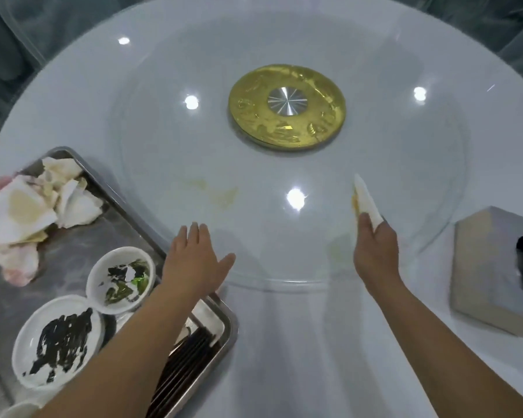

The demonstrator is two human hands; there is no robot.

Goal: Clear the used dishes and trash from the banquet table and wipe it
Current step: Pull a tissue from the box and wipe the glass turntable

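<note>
Fingers: right hand (pixel 375 251) pinches 1 folded tissue (pixel 366 199), long axis pointing toward the gold disc (pixel 287 107); left hand (pixel 194 257) flat, fingers straight. Yellow smear (pixel 221 194) lies disc-side of the left hand, left of the tissue, which must likely sweep leftward.

Round white table (pixel 284 342), glass turntable (pixel 390 164) smeared yellowish near front. Metal tray (pixel 127 203) at left edge: crumpled stained napkins (pixel 27 215), two dirty white bowls (pixel 120 279) (dark residue), dark chopsticks (pixel 184 357).
</note>
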